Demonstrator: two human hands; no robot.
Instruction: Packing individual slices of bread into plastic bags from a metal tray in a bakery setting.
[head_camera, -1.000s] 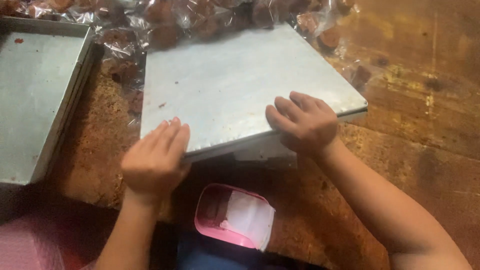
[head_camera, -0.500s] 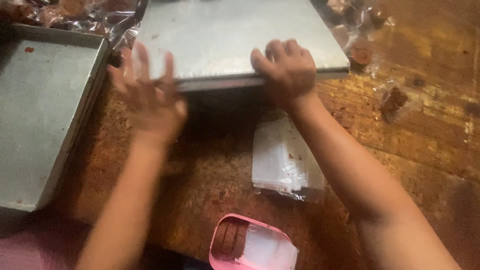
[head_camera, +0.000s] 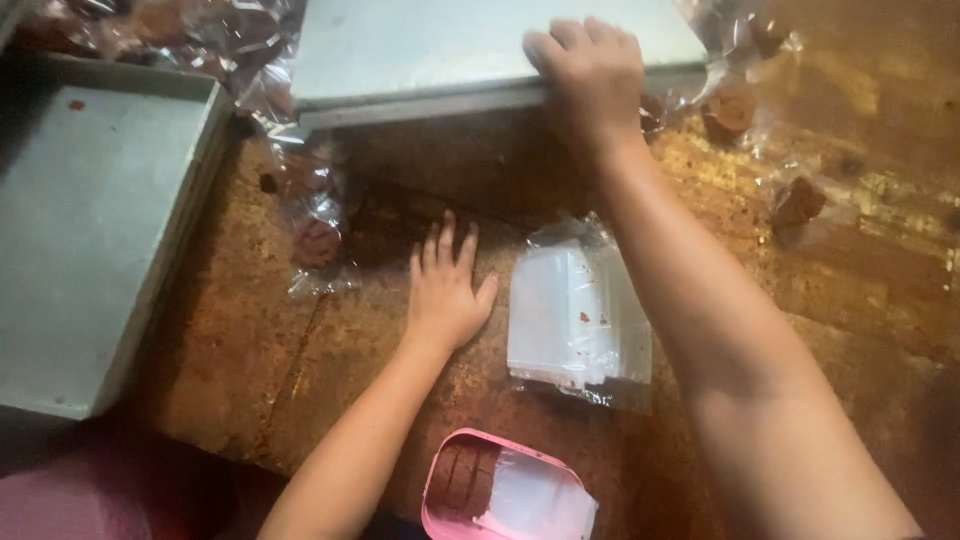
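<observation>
Metal tray (head_camera: 430, 45) edge under curled right hand (head_camera: 590, 75) fingers; left hand (head_camera: 445, 290) fingers spread on bare table (head_camera: 250, 340).

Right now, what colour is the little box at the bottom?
Pink, the little box, with a clear sheet over part of it. The head view shows it best.

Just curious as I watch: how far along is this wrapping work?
Some wrapped brown sweets lie by the grey tray. Right hand grips the flat metal tray; left hand rests flat on the table. A stack of empty clear bags remains.
</observation>
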